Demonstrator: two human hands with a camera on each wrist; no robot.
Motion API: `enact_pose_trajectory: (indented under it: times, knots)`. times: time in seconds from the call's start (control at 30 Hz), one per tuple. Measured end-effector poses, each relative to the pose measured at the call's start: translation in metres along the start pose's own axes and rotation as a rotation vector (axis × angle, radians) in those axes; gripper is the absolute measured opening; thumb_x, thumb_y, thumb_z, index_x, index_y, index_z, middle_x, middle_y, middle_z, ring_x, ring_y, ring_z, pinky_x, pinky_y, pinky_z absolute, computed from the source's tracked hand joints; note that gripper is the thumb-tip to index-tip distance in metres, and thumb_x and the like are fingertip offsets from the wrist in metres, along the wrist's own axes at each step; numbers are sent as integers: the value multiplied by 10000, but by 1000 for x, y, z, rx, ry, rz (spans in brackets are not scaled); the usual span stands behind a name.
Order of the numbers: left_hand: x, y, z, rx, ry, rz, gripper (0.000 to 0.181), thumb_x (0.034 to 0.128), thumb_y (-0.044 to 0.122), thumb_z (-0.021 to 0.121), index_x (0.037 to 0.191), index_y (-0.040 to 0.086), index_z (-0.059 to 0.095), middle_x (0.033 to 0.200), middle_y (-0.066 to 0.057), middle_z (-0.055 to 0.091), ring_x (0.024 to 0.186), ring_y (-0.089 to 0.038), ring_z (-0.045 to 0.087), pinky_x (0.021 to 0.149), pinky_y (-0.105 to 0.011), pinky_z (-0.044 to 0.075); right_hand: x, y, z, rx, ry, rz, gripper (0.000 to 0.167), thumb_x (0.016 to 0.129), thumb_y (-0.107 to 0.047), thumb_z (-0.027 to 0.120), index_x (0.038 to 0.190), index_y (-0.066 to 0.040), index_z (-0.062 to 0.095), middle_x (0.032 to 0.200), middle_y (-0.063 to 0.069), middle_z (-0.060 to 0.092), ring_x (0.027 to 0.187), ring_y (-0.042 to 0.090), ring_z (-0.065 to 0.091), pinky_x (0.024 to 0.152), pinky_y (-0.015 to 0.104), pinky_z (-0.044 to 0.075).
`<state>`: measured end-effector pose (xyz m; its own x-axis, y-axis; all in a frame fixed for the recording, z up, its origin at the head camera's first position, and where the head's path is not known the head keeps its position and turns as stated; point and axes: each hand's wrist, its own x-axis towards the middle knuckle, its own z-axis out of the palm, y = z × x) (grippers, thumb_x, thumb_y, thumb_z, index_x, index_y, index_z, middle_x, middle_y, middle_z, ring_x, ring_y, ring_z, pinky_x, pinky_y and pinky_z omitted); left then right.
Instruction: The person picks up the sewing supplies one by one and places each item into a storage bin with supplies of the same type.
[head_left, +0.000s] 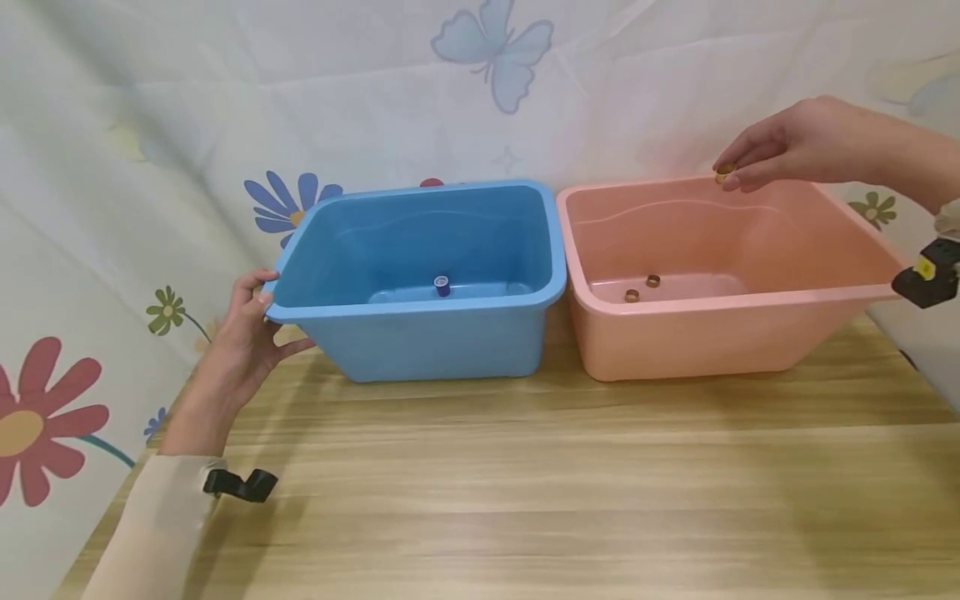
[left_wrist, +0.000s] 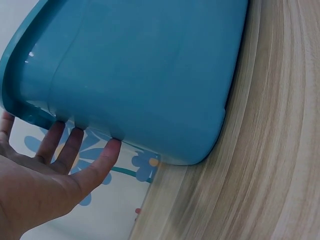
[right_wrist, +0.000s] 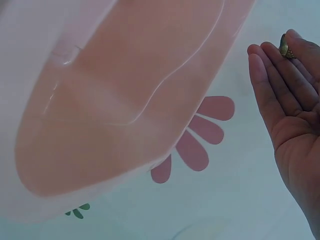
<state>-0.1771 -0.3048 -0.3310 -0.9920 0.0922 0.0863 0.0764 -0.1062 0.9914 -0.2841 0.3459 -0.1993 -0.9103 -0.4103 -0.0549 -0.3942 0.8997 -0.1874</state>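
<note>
My right hand (head_left: 806,146) pinches a small gold-coloured ring (head_left: 724,172) between thumb and fingertips, above the back rim of the pink tub (head_left: 697,337). In the right wrist view the ring (right_wrist: 286,47) shows at the fingertips, beside the tub wall. Two similar gold-coloured rings, one of them the nearer ring (head_left: 632,296), lie on the pink tub's floor. My left hand (head_left: 243,337) touches the left end of the blue tub (head_left: 427,342). Its spread fingers (left_wrist: 102,160) press against the outer wall below the rim in the left wrist view.
Inside the blue tub stands a small purple cylinder (head_left: 442,287) with a pale top. Both tubs stand side by side on a wood-grain table (head_left: 510,483). Right behind them hangs a white cloth (head_left: 360,100) printed with flowers and a butterfly.
</note>
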Motion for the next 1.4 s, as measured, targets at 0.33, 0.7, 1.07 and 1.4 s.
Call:
enact_pose_trajectory:
  times: [0.33, 0.7, 1.07, 1.4]
  knots:
    - [-1, 0, -3, -36, -24, 21, 320, 1057, 271, 469, 1347, 314, 343, 1480, -10, 326, 1334, -267, 362, 844, -443, 585, 6, 13, 4, 32, -40, 38, 532, 1035, -336, 591, 1408, 40, 537, 1290, 258, 650, 1223, 500, 564, 951, 641, 465]
    - [-2, -1, -3, -35, -22, 26, 319, 1061, 259, 460, 1355, 312, 346, 1459, -15, 346, 1315, -262, 379, 845, -454, 586, 14, 28, 8, 47, -72, 49, 557, 1017, -344, 624, 1394, 56, 536, 1292, 274, 642, 1240, 503, 546, 984, 654, 436]
    - [-4, 0, -2, -13, -23, 24, 325, 1057, 275, 460, 1357, 320, 344, 1482, -22, 323, 1304, -273, 398, 843, -453, 588, 23, 44, 6, 111, -198, 6, 461, 993, -239, 673, 1362, 26, 594, 1292, 209, 663, 898, -103, 625, 748, 118, 482]
    - [-4, 1, -3, -18, -21, 26, 327, 1052, 277, 468, 1352, 314, 344, 1473, -22, 325, 1319, -277, 380, 845, -455, 586, 34, 32, 6, 95, -275, -65, 400, 1000, -263, 665, 1356, -80, 657, 1332, 107, 667, 1278, 169, 530, 817, 110, 444]
